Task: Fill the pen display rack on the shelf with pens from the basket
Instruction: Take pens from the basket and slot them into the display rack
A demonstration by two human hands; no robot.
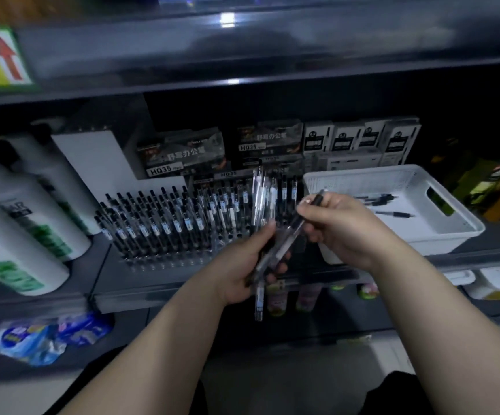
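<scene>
white basket [440, 239] with few pens [395, 214], left hand [241, 266] gripping bunch [259, 301], right hand [343, 227] pinching pen [317, 201]

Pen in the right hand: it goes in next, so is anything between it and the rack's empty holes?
Yes: the left hand and its pen bundle sit between the pen and the rack's emptier right end.

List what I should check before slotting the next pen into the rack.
1. Right hand pinches a single pen: ok.
2. Left hand grips the bundle of pens firmly: ok.
3. Free hole in the rack: cannot tell; the hands and blur hide its right end.
4. Which way the single pen's tip points: cannot tell.
5. Basket has loose pens left for later: ok.
</scene>
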